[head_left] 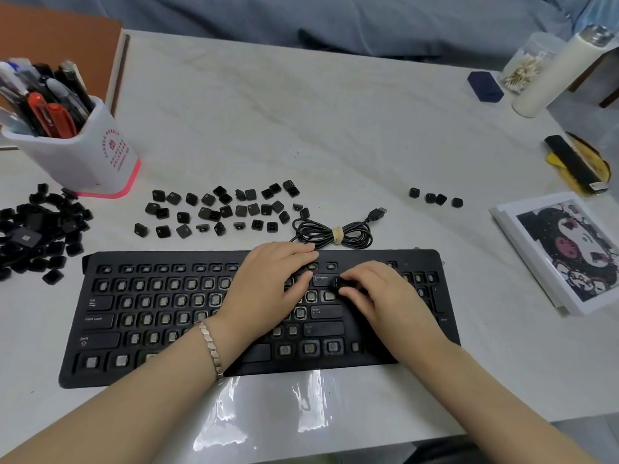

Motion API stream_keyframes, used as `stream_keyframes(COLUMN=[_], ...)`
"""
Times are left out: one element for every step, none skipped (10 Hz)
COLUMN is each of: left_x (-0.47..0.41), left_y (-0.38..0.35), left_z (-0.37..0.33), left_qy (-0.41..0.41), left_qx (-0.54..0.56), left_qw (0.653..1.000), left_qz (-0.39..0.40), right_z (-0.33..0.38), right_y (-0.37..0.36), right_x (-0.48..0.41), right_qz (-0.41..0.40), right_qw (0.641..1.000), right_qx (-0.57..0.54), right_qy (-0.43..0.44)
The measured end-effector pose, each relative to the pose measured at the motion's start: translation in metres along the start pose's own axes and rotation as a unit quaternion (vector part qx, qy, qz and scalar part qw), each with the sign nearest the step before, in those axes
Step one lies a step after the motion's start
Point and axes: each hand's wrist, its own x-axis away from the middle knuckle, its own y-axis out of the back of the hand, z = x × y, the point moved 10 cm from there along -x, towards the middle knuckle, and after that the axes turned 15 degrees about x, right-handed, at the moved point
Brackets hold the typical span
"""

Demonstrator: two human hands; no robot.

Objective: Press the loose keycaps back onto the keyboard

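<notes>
A black keyboard point(160, 316) lies on the white table with most key sockets bare; Backspace, Enter, Shift, Tab and Caps Lock caps are fitted. My left hand point(268, 283) rests flat on the upper middle rows, fingers straight, the tips reaching the Backspace key point(322, 279). My right hand point(378, 293) pinches a black keycap point(343, 283) between thumb and fingers just right of Backspace. Several loose keycaps point(217, 209) are spread out behind the keyboard. A heap of keycaps point(37, 236) lies at the left, and a few more keycaps point(435, 197) sit at the back right.
The keyboard's coiled USB cable point(335, 231) lies behind it. A pen holder point(83, 152) stands back left. A picture card point(566, 249) lies right, with a black-and-yellow object point(576, 164) behind it. A white bottle point(556, 72), cotton-swab jar point(526, 68) and blue box point(485, 86) stand far right.
</notes>
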Motion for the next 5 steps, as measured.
stream_keyframes(left_x=[0.0, 0.0, 0.0, -0.001, -0.001], left_y=[0.0, -0.001, -0.001, -0.001, 0.0], left_z=[0.0, 0.001, 0.002, 0.001, -0.001], left_qy=[0.0, 0.002, 0.001, -0.001, -0.005], left_qx=[0.002, 0.003, 0.002, -0.001, -0.003], left_qw=[1.0, 1.0, 1.0, 1.0, 1.0], left_qz=[-0.002, 0.001, 0.002, 0.001, -0.001], right_z=[0.008, 0.014, 0.018, 0.024, 0.025], right_y=[0.001, 0.004, 0.004, 0.004, 0.003], right_x=[0.0, 0.0, 0.0, 0.001, 0.0], right_qz=[-0.006, -0.03, -0.037, -0.045, -0.049], right_qw=[0.998, 0.994, 0.992, 0.987, 0.984], right_qx=[0.048, 0.078, 0.085, 0.111, 0.125], right_qy=[0.042, 0.067, 0.086, 0.112, 0.114])
